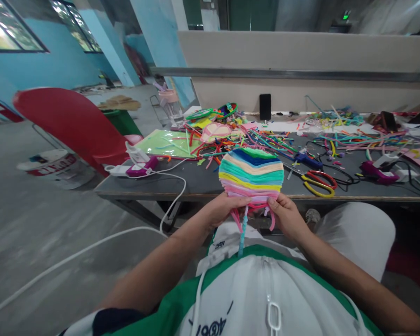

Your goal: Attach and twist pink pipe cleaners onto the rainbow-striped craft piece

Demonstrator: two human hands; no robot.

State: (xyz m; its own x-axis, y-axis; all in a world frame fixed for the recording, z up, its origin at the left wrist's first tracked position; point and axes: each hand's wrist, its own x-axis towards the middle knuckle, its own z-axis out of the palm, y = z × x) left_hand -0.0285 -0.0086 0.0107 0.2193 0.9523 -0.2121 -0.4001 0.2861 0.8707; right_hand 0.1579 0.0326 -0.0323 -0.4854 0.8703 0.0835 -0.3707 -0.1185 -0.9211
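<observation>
A round disc [252, 175] striped in green, dark blue, peach, teal, yellow and pink pipe cleaners is held up at the table's front edge. My left hand [227, 205] grips its lower left rim, the thumb lying across the pink rows. At the lower right rim, my right hand [283, 210] pinches the disc with thumb and fingers. Loose pink pipe cleaner ends hang below it between my hands. A light blue fuzzy strand [243, 233] also dangles there, over my lap. The disc's back and most of my fingertips are hidden.
Scissors [318, 183] with red and yellow handles and a blue glue gun [308, 160] lie right of the disc. Loose pipe cleaners cover the grey table [196, 184] behind. A white cable [182, 191] hangs off its left side. A red chair [70, 123] stands left.
</observation>
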